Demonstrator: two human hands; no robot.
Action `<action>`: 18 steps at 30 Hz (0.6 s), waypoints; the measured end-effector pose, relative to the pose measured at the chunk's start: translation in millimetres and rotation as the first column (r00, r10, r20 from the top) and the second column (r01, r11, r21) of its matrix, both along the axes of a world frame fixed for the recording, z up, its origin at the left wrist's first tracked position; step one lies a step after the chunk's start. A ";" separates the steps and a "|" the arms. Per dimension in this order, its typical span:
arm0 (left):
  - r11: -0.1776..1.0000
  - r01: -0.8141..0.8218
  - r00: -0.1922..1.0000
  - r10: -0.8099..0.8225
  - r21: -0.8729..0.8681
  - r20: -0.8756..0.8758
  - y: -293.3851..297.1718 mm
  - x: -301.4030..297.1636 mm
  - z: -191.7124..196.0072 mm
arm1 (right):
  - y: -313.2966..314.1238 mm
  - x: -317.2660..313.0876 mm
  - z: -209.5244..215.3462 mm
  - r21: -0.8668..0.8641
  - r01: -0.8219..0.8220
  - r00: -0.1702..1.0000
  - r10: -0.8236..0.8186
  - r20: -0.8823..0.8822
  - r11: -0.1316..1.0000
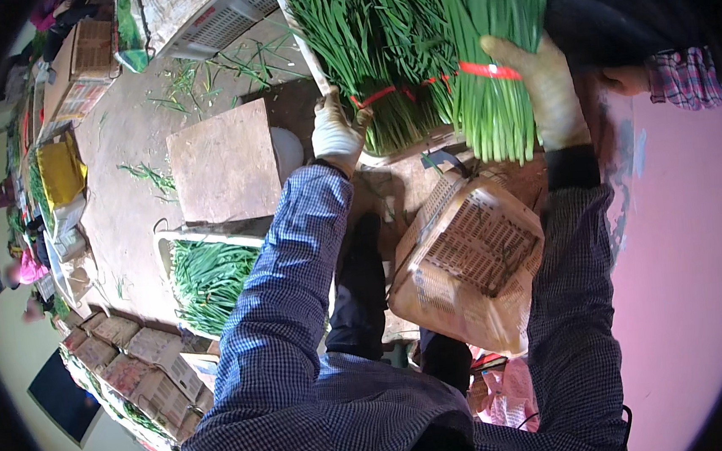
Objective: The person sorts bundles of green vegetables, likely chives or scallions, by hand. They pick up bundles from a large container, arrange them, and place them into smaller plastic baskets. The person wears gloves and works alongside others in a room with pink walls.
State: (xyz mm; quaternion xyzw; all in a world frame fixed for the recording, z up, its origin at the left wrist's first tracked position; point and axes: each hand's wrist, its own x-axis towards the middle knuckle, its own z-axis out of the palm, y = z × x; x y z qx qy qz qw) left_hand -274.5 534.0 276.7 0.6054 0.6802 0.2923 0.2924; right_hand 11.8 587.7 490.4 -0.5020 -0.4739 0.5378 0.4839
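My right hand, in a pale work glove, is closed around a bundle of garlic chives tied with a red band. Its pale cut stems point toward me and the green leaves run away past the top edge of the view. To the left, a white plastic crate holds more chive bundles with red bands. My left hand, also gloved, grips that crate's near left corner, fingers bent over the rim. The held bundle hangs over the crate's right side and hides part of it.
Below my right hand stands an empty beige plastic basket, tilted. A square board and a crate of loose chives are on the left. Stacked crates fill the lower left. A pink wall bounds the right; another person's plaid sleeve shows there.
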 end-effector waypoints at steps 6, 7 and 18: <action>0.994 0.078 0.979 -0.063 0.072 -0.193 50.0 13.3 17.9 | 69.6 -15.7 -136.7 -0.091 0.080 0.924 -0.039 0.381 0.993; 0.993 0.108 0.970 -0.094 0.052 -0.223 56.6 18.7 15.3 | 70.3 -14.3 -182.2 -0.154 0.132 0.888 -0.047 0.458 0.979; 0.994 0.031 0.961 -0.059 -0.103 -0.272 86.5 52.5 -27.3 | 37.3 -35.7 -289.8 -0.412 0.030 0.796 0.227 0.561 0.911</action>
